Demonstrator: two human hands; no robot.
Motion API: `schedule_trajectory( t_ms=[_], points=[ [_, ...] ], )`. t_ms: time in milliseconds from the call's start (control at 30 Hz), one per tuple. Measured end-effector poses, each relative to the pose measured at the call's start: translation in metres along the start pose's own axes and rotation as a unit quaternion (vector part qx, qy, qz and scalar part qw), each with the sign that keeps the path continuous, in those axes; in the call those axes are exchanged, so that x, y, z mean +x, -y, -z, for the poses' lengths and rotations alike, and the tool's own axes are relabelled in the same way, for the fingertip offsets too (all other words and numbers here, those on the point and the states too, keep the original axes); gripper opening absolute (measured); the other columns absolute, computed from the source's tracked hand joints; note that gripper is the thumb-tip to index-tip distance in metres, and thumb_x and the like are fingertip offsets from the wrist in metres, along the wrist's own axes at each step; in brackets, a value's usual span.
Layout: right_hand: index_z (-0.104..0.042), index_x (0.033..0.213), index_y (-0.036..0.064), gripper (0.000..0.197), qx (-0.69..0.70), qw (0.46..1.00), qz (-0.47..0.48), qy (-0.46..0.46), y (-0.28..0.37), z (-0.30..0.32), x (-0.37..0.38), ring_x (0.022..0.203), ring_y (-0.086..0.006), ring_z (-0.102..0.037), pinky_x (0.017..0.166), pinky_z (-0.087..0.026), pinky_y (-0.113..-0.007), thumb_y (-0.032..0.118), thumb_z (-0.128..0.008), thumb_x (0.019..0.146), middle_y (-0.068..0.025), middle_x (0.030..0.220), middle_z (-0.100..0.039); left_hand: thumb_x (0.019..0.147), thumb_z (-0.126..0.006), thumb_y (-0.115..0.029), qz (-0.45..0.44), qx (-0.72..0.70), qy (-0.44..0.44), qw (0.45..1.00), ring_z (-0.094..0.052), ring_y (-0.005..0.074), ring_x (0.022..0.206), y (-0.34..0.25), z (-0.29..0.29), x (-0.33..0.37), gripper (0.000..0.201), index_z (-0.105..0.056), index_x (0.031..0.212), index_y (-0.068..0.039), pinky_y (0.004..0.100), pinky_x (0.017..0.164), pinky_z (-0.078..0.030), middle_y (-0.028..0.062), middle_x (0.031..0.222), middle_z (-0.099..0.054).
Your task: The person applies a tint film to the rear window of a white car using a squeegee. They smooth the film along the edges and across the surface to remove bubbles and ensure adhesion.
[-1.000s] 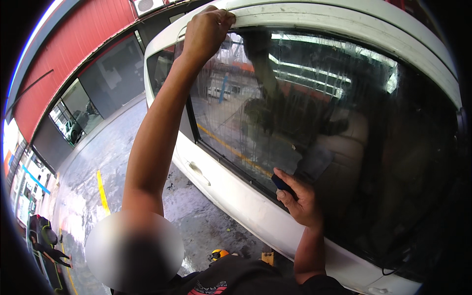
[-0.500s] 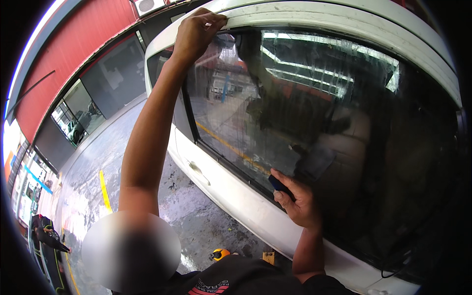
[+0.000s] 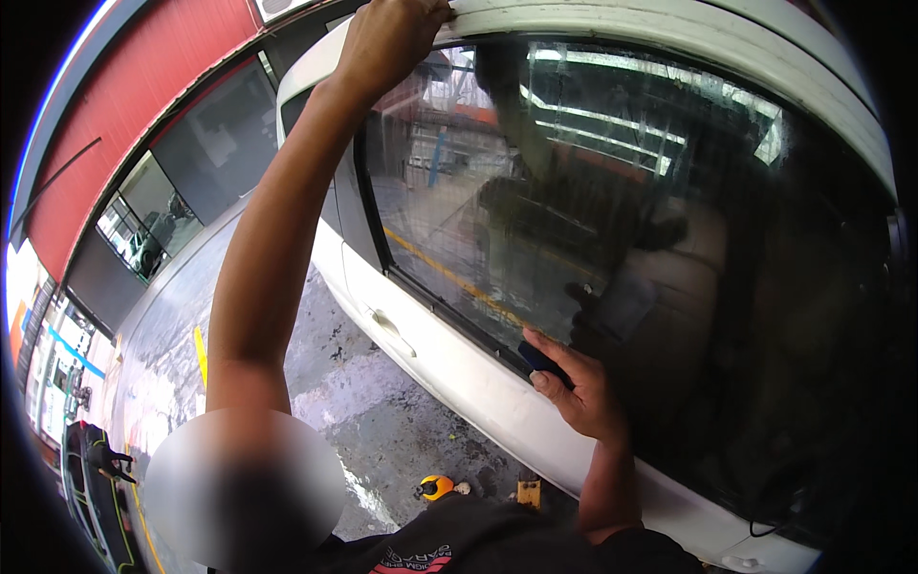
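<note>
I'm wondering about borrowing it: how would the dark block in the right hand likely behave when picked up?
The dark block is probably light, since the right hand holds it between thumb and fingers. It seems fairly stiff, as its visible edge shows no sag.

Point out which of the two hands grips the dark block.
The right hand, low at the window, grips the dark block; the left hand is raised to the white roof edge above.

Stained grey floor (image 3: 382, 421) spreads below me beside the white car (image 3: 469, 394), marked at my left by a yellow painted stripe (image 3: 201, 356), while an orange-and-black object (image 3: 438, 488) and a yellow block (image 3: 529, 493) lie near each other on it, the block closer to the car.
</note>
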State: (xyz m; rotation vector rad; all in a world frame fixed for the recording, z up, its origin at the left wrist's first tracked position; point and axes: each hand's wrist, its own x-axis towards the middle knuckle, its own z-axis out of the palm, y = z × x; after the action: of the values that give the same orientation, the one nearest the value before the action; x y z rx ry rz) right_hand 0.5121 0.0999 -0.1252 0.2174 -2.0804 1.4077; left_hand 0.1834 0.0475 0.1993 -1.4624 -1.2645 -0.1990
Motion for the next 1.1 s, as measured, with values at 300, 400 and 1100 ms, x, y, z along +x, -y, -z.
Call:
schedule_trajectory(
  t_ms=[300, 400, 1100],
  points=[
    [-0.057, 0.147, 0.0035, 0.046, -0.015, 1.000, -0.019, 0.015, 0.010, 0.000, 0.000, 0.129, -0.0297, -0.065, 0.106, -0.051, -0.035, 0.010, -0.066, 0.103, -0.0178, 0.144, -0.064, 0.092, -0.068, -0.016, 0.136, -0.103, -0.016, 0.985, -0.073, 0.0386, 0.085, -0.025, 0.015, 0.004, 0.018, -0.078, 0.091, -0.001, 0.0462, 0.078, -0.056, 0.0196, 0.095, -0.074],
    [-0.056, 0.148, 0.0038, 0.046, -0.020, 1.000, -0.016, 0.002, 0.009, -0.002, 0.003, 0.129, -0.0300, -0.065, 0.106, -0.051, -0.035, 0.011, -0.065, 0.103, -0.0180, 0.143, -0.064, 0.093, -0.066, -0.016, 0.139, -0.023, -0.037, 0.989, -0.072, 0.0399, 0.085, -0.021, -0.002, 0.000, 0.020, -0.077, 0.087, -0.001, 0.0476, 0.078, -0.057, 0.0200, 0.093, -0.073],
    [-0.056, 0.148, 0.0061, 0.046, -0.026, 1.000, 0.000, 0.000, 0.010, 0.001, -0.005, 0.132, -0.0326, -0.062, 0.109, -0.049, -0.037, 0.016, -0.065, 0.104, -0.0206, 0.141, -0.064, 0.095, -0.074, -0.032, 0.259, -0.057, -0.023, 0.964, -0.075, 0.0306, 0.092, -0.018, -0.006, -0.002, 0.027, -0.081, 0.105, -0.008, 0.0395, 0.083, -0.057, 0.0105, 0.104, -0.077]
  ],
)
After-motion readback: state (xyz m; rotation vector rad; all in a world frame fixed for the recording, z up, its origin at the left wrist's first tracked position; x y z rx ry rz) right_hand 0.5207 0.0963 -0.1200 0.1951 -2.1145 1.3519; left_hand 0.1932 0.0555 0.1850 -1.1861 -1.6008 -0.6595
